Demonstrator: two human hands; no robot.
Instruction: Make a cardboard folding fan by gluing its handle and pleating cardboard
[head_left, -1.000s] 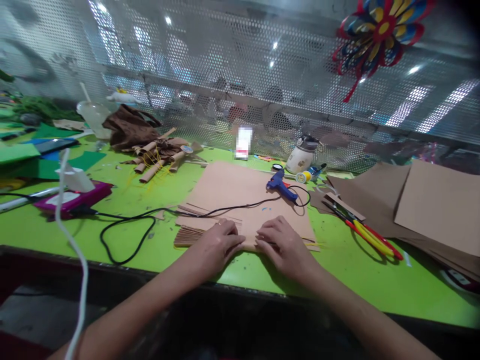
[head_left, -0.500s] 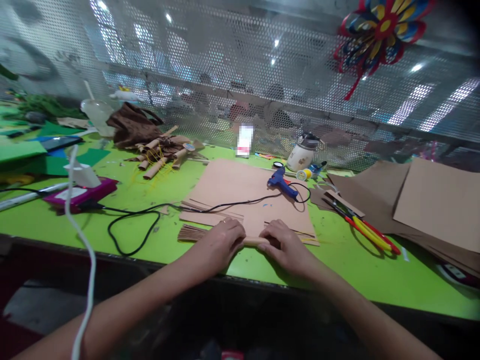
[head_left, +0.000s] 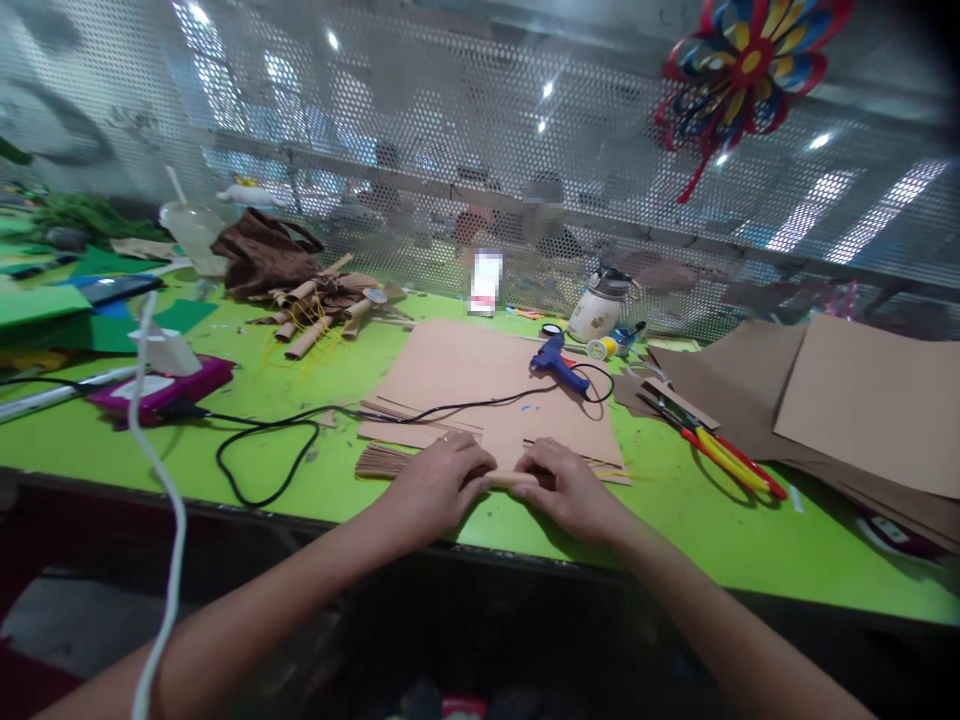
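Between my two hands a narrow roll of brown paper [head_left: 513,480] lies near the front of the table. My left hand [head_left: 442,482] is closed on its left end, and my right hand [head_left: 574,490] pinches its right end; the fingers cover both ends. Just behind, a large sheet of brown paper [head_left: 450,365] lies flat, with loose narrow strips on it. Left of my left hand sits a stack of brown paper strips [head_left: 381,462]. A blue glue gun [head_left: 556,364] rests on the sheet, its black cord running left.
Scissors [head_left: 727,465] with red and yellow handles lie right of the sheet, beside stacked brown paper [head_left: 874,400]. Finished-looking paper rolls [head_left: 315,318] and a purple power strip [head_left: 161,388] are on the left. A white bottle [head_left: 598,308] and a phone [head_left: 486,283] stand at the back.
Both hands have curled further round the paper's front edge, which now shows as a rounded roll. In the last half second the hands have hardly moved; the view has shifted slightly.
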